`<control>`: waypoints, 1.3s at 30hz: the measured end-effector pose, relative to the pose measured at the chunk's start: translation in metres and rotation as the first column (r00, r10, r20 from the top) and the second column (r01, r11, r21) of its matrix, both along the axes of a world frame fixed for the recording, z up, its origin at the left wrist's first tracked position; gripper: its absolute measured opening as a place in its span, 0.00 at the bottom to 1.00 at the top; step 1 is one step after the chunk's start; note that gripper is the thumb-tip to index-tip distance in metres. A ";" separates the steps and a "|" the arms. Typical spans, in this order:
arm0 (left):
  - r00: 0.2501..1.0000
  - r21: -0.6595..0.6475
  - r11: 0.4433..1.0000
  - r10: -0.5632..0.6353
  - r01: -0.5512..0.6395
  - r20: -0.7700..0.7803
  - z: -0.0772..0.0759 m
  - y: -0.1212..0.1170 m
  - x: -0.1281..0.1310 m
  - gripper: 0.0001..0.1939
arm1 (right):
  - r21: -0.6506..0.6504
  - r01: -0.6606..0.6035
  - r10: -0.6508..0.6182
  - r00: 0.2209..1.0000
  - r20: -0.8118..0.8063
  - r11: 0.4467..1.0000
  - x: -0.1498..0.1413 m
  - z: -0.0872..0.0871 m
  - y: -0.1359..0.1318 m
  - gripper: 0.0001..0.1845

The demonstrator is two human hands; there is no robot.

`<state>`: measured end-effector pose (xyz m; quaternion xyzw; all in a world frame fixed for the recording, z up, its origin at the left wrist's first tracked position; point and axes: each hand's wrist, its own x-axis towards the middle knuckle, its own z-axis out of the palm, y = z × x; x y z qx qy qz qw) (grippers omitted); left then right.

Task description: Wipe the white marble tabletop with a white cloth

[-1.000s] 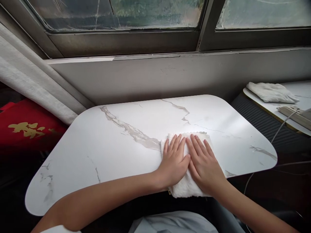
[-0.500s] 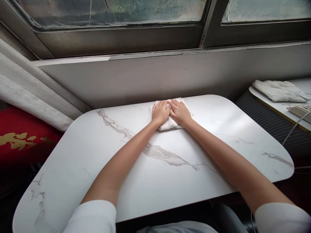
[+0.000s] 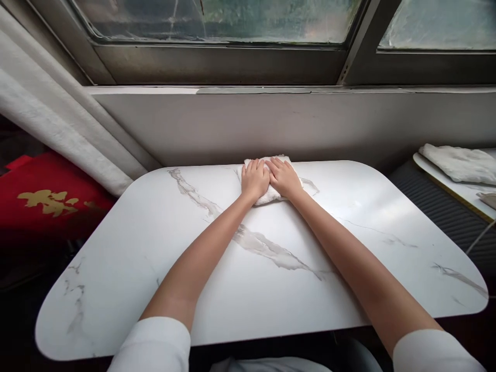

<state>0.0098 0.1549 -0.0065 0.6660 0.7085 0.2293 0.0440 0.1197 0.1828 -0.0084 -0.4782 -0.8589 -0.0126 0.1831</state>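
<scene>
Both hands rest on a folded white cloth (image 3: 267, 198) at the far edge of a white marble-patterned tabletop (image 3: 155, 289). My left hand (image 3: 256, 178) lies flat over the cloth's left half, its fingers extended toward the wall. Beside it, my right hand (image 3: 284, 177) presses on the right half, likewise flat, with the fingers outstretched. The two hands touch or nearly touch near the thumbs. Cloth shows beyond the fingertips and below the palms; the part under the hands is hidden.
Beyond the table stands a pale wall (image 3: 248, 121) below a metal-framed window (image 3: 220, 64). At left hangs a white curtain (image 3: 58, 98) above a red cloth with gold print (image 3: 50, 202). Another white cloth (image 3: 461, 163) lies on a side surface at right.
My hands and the cloth have slid a little to the left along the table's far edge, baring a grey vein on their right. The camera view has turned slightly.
</scene>
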 end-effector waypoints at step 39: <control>0.995 -0.059 0.995 -0.085 0.082 -0.050 0.005 -0.046 -0.122 0.23 | -0.128 -0.026 0.016 0.997 -0.076 0.991 -0.108 0.004 -0.059 0.29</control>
